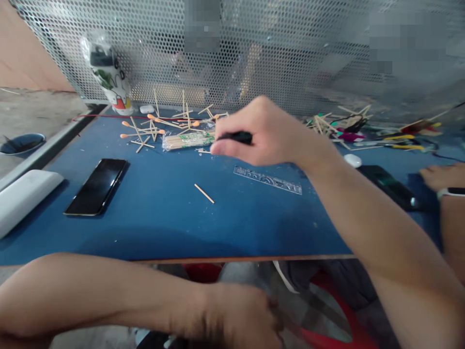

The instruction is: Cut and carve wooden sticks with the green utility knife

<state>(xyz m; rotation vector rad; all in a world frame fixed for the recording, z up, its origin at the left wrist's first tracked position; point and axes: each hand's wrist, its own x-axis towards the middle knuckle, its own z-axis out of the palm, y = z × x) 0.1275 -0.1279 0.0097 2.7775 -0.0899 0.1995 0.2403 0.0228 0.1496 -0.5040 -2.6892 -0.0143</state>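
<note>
My right hand (263,135) is raised over the back middle of the blue table, closed round a small black object (240,137) that is mostly hidden in the fist. Below the table's front edge hangs my left hand (243,315), smeared by motion, so its fingers cannot be made out. A short wooden stick (204,193) lies on the tabletop in front of my right hand. Beside that hand is a clear plastic packet of wooden sticks (185,140). To its lower right lies a transparent ruler (269,180).
Loose sticks with orange blobs (154,118) lie at the back, near a patterned bottle (112,80). A phone (97,186) and a white case (27,196) are on the left. Another person's hand (445,177) rests on the right, near a dark phone (388,186). Perforated metal (290,58) borders the back.
</note>
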